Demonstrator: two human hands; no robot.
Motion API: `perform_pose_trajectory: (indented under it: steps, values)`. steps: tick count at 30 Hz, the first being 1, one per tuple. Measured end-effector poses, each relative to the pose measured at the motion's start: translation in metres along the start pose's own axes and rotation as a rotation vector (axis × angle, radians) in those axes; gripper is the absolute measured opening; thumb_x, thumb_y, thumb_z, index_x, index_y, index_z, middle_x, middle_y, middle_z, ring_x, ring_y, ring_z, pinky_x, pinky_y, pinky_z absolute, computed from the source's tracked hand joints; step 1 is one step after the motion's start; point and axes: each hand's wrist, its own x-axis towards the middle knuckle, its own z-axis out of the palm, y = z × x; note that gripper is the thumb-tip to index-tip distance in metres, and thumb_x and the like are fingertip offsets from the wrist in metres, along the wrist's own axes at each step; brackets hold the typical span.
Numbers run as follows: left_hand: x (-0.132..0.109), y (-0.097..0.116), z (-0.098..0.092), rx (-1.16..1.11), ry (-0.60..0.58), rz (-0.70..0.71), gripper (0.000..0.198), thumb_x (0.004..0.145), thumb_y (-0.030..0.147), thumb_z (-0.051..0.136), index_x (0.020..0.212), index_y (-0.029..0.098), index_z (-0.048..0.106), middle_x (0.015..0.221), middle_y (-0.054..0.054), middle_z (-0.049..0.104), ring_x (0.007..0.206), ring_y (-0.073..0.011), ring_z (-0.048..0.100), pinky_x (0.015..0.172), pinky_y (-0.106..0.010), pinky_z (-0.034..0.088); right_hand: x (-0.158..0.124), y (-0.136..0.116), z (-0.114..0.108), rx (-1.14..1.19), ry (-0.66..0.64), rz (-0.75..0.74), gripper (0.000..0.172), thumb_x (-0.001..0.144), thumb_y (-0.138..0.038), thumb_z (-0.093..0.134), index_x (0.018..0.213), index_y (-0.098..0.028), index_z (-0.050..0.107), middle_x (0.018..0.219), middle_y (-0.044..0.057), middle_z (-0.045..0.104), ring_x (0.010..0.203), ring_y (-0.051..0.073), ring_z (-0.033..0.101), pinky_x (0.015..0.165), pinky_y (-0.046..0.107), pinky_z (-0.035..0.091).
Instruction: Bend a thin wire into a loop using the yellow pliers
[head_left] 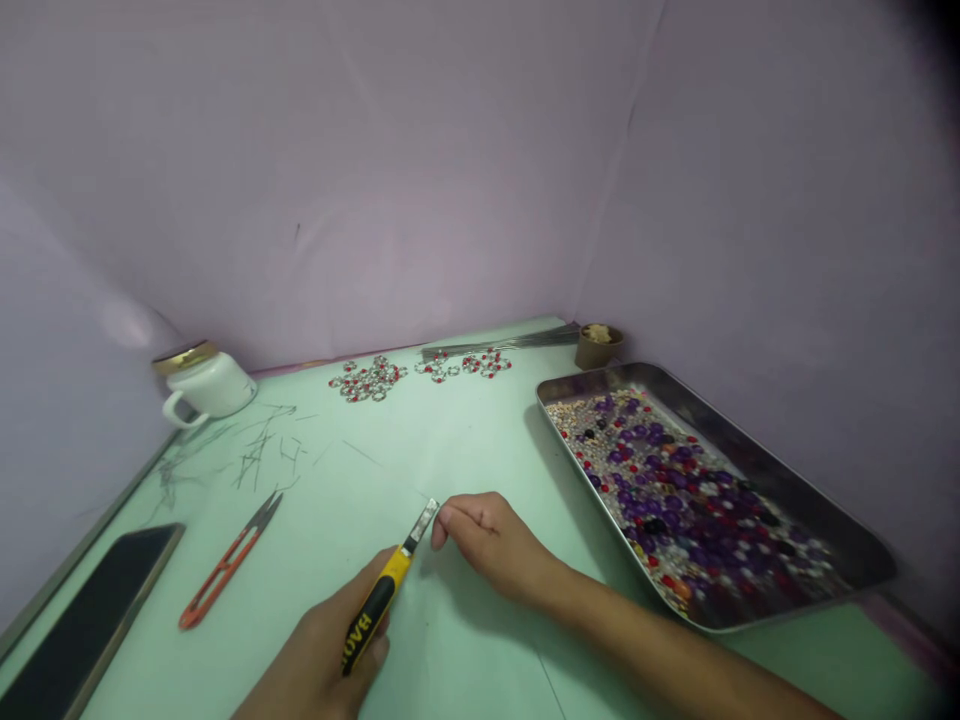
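Observation:
My left hand [322, 655] is wrapped round a yellow and black utility knife [381, 595], whose short metal blade points up and to the right. My right hand [491, 545] rests on the pale green table with its fingers curled together, the fingertips right at the blade's tip. Whether something thin is pinched there is too small to see. Both hands are low in the middle of the view.
A steel tray [787, 490] of purple, red and small pale beads lies at the right. Orange thread snips [229, 565] and a dark phone [90, 625] lie at the left. A white mug [206, 385], cut wire bits [255, 455], beaded flowers [367, 380], a wire bundle [499, 343] and a small brown cup [598, 347] sit at the back.

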Motion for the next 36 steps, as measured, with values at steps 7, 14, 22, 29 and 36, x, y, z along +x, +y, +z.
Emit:
perform_pose_trajectory:
  steps: [7,14,22,29,36]
  values:
    - [0.0,0.003,0.0,-0.039,0.035,-0.047,0.039,0.078,0.028,0.042,0.115,0.021,0.053,0.097,-0.002,0.066,0.094,-0.0217,0.06,0.082,-0.026,0.048,0.001,0.0,-0.001,-0.003,0.013,0.021,0.027,0.078,-0.016,0.041,0.062,-0.014,0.063,0.047,-0.005,0.034,0.045,0.008,0.028,0.05,0.02,0.027]
    - [-0.002,0.002,0.003,-0.069,0.025,-0.086,0.042,0.074,0.027,0.044,0.114,0.022,0.053,0.095,-0.001,0.066,0.09,-0.0214,0.06,0.076,-0.024,0.048,-0.001,0.002,-0.001,-0.008,-0.001,-0.016,0.026,0.078,-0.017,0.04,0.063,-0.015,0.062,0.049,-0.005,0.037,0.047,0.007,0.03,0.051,0.02,0.027]
    - [0.003,0.002,-0.004,-0.139,-0.052,-0.04,0.033,0.076,0.027,0.048,0.107,0.019,0.057,0.098,-0.003,0.064,0.093,-0.0235,0.057,0.083,-0.026,0.044,-0.001,0.001,0.0,-0.015,-0.001,0.007,0.027,0.078,-0.017,0.04,0.064,-0.014,0.062,0.048,-0.005,0.037,0.045,0.007,0.028,0.051,0.019,0.028]
    - [0.004,0.0,0.001,-0.405,-0.166,-0.145,0.022,0.072,0.039,0.056,0.071,0.017,0.053,0.055,0.002,0.05,0.049,-0.0115,0.045,0.048,-0.02,0.039,-0.001,-0.001,-0.005,0.012,-0.053,-0.056,0.029,0.082,-0.024,0.039,0.066,-0.015,0.061,0.049,-0.004,0.041,0.047,0.008,0.034,0.051,0.019,0.029]
    - [0.009,-0.015,0.008,-0.662,-0.424,-0.01,0.037,0.07,0.052,0.054,0.067,0.016,0.05,0.045,0.002,0.046,0.035,-0.007,0.035,0.036,-0.018,0.025,-0.002,0.008,-0.005,0.2,-0.132,-0.086,0.033,0.084,-0.036,0.039,0.064,-0.015,0.056,0.042,-0.006,0.035,0.042,0.008,0.032,0.045,0.02,0.026]
